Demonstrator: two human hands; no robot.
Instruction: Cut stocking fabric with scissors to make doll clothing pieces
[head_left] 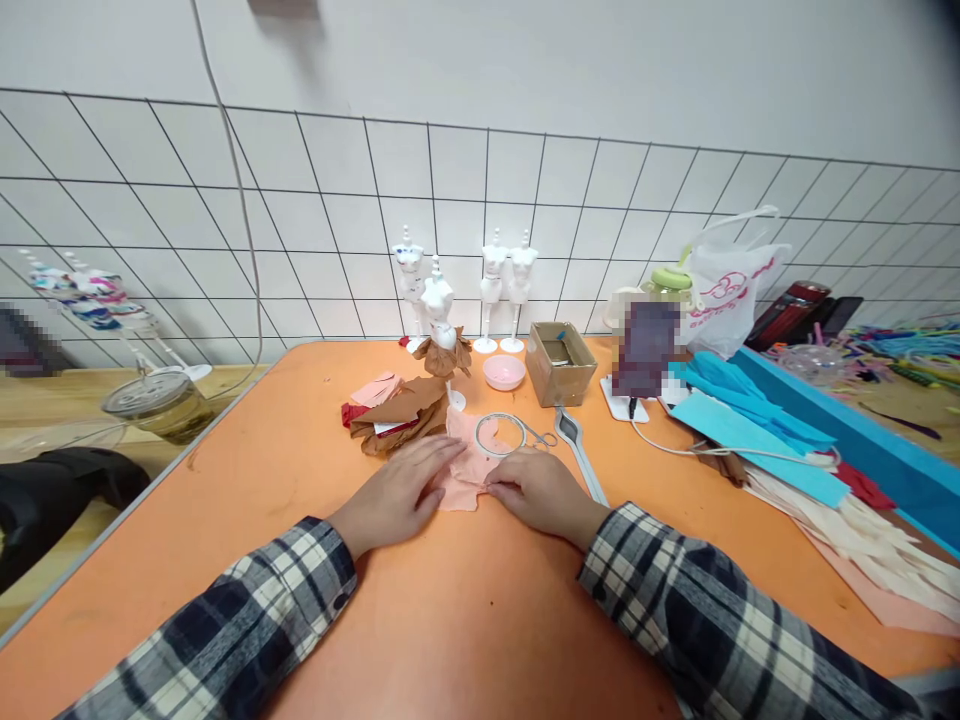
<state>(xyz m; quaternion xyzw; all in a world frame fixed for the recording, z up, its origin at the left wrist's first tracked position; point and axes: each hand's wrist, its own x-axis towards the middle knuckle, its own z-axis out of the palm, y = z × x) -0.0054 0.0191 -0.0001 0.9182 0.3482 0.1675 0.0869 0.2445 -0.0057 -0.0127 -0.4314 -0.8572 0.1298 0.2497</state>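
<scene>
A pink crinkled sheet, thin like crepe paper or cloth, lies on the orange table between my hands. Flat on its left side rests my left hand, fingers stretched out and holding nothing. At the lower right edge, the thumb and fingers of my right hand pinch the sheet. A round silvery ring lies over the sheet's upper right part. Scissors with looped handles lie just beyond my right hand, their blades hard to make out.
Brown crinkled sheets are piled to the left. Behind stand several white dress-form figures, one with a brown skirt. A pink bowl, a cardboard box, a grey strap-like tool and blue sheets are farther right.
</scene>
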